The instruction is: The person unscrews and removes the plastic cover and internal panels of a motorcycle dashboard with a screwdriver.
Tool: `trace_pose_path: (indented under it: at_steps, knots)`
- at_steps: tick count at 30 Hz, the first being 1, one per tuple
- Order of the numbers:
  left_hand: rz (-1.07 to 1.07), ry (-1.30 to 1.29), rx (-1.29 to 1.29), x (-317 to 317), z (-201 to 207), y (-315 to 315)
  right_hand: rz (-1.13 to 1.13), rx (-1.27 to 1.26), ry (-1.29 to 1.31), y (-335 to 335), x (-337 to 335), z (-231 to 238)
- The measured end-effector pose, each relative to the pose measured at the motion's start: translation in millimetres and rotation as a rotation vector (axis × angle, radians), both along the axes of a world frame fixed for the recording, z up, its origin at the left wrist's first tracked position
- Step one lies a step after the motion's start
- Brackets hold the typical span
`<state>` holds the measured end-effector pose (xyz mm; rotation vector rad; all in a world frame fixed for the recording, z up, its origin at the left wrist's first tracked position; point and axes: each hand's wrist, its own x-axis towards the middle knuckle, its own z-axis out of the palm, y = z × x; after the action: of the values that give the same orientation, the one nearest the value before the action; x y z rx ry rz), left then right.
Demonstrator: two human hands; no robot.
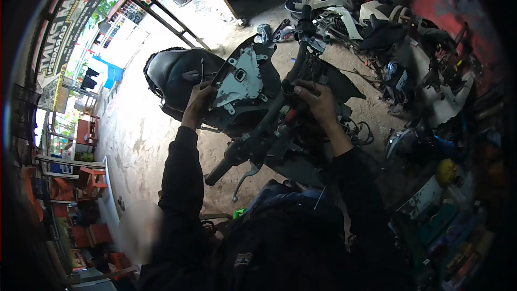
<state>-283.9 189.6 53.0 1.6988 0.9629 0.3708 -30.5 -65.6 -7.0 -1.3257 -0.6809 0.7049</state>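
Observation:
A stripped scooter stands in front of me, its black handlebar (pixel 269 116) running from the lower left grip to the upper right. My left hand (pixel 198 102) grips the edge of a black cover panel with a pale inner bracket (pixel 242 78), just in front of the black seat (pixel 175 73). My right hand (pixel 315 99) is closed around parts and wiring at the middle of the handlebar. A silver brake lever (pixel 245 175) hangs below the left grip.
Loose white and black body panels (pixel 344 11) and other parts lie on the sandy ground to the upper right. Tools and boxes crowd the right edge (pixel 447 221). An open shop front with red stools (pixel 89 180) lies at the left.

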Motion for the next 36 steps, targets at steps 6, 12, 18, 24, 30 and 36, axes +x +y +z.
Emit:
trace_pose_path:
  at_steps: [6,12,18,24,30,36]
  knots:
    - [0.007,-0.086,-0.101,-17,-32,20,-0.067,-0.217,-0.585,29,-26,42]
    - [-0.112,-0.209,-0.027,3,-26,32,-0.074,-0.512,-0.736,78,-35,64]
    - [-0.277,-0.173,-0.001,32,-18,61,-0.109,-0.839,-0.687,116,-1,60]
    - [-0.388,-0.076,-0.075,37,-29,102,-0.083,-0.966,-0.815,127,-31,73]
    - [-0.479,-0.126,0.366,31,-31,109,-0.026,-1.116,-0.704,161,-19,36]
    - [-0.365,-0.107,0.193,30,-43,127,-0.049,-0.842,-0.455,175,-14,-2]
